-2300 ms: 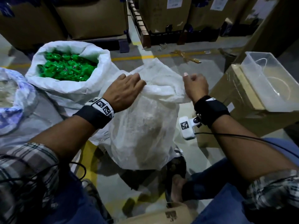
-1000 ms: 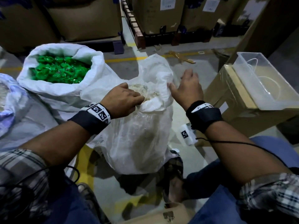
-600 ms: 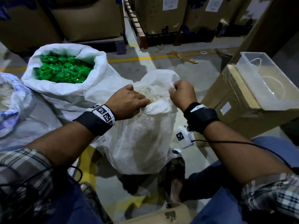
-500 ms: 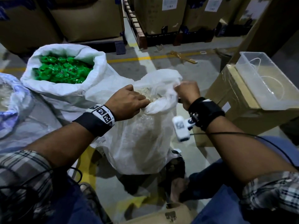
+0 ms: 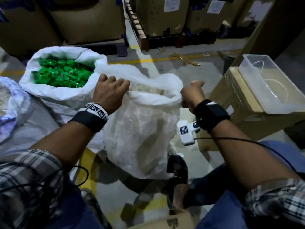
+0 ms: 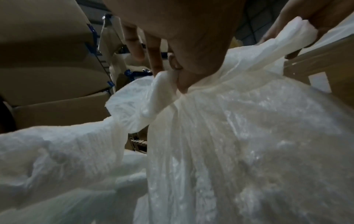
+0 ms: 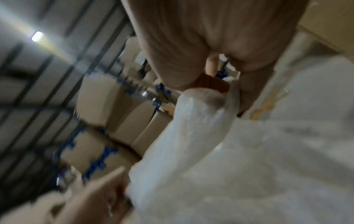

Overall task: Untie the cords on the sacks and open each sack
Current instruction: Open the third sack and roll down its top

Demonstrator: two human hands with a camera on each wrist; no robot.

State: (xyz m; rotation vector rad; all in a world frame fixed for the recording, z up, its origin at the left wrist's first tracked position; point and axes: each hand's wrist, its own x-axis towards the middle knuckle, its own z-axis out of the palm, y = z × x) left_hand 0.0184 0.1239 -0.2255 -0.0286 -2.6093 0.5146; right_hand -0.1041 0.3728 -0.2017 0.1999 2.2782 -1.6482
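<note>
A translucent white sack (image 5: 140,134) stands on the floor between my knees, its mouth pulled wide over pale contents (image 5: 145,88). My left hand (image 5: 109,94) grips the rolled rim on the left; in the left wrist view the thumb pinches a fold of the sack (image 6: 164,84). My right hand (image 5: 192,95) holds the rim on the right, fingers curled into the plastic, thumb raised. The right wrist view is blurred and shows the sack (image 7: 239,159) under the palm. No cord shows on this sack.
An open white sack of green pieces (image 5: 62,75) leans at the left, with a bluish sack (image 5: 9,103) beyond it. A clear bin (image 5: 270,90) holding a white cord sits on a cardboard box (image 5: 231,103) at the right. Stacked cartons stand behind.
Both hands have pulled apart, the left upward and leftward, the right outward, and the sack's mouth has spread wider. The rim is rolled down more than a second ago.
</note>
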